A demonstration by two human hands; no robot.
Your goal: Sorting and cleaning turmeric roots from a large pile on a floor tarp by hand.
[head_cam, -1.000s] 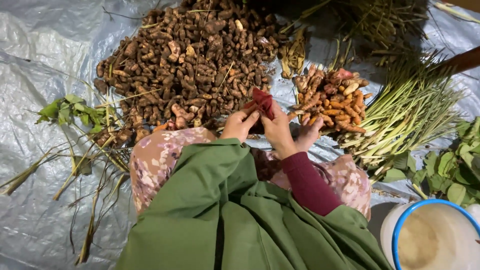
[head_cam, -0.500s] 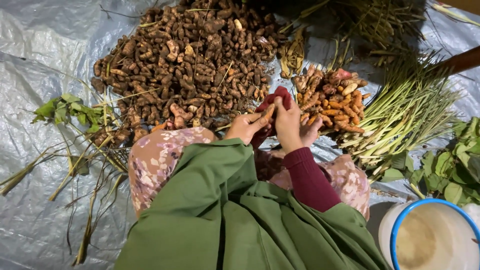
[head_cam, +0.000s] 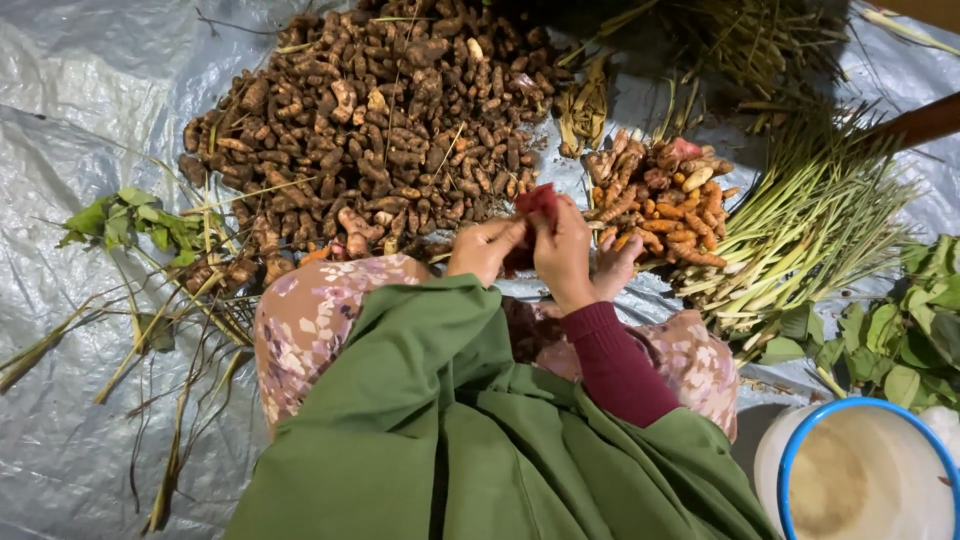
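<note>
Both of my hands meet in front of my knees around a small dark red piece (head_cam: 537, 201), whose kind I cannot tell. My left hand (head_cam: 484, 246) grips it from the left. My right hand (head_cam: 563, 252), in a maroon sleeve, closes over it from the right. Just beyond them lies a big heap of brown roots (head_cam: 380, 120). A smaller pile of orange roots (head_cam: 660, 200) sits to the right. A bare foot (head_cam: 618, 264) shows beside my right hand.
A grey plastic sheet (head_cam: 70, 100) covers the ground. Green stalks (head_cam: 810, 230) lie bundled at right, leafy greens (head_cam: 915, 330) at far right and leafy stems (head_cam: 130, 225) at left. A white bucket with a blue rim (head_cam: 860, 480) stands at bottom right.
My hands have drawn closer together around the red piece, which is now mostly covered by my fingers; a second ago it stuck out longer between them.
</note>
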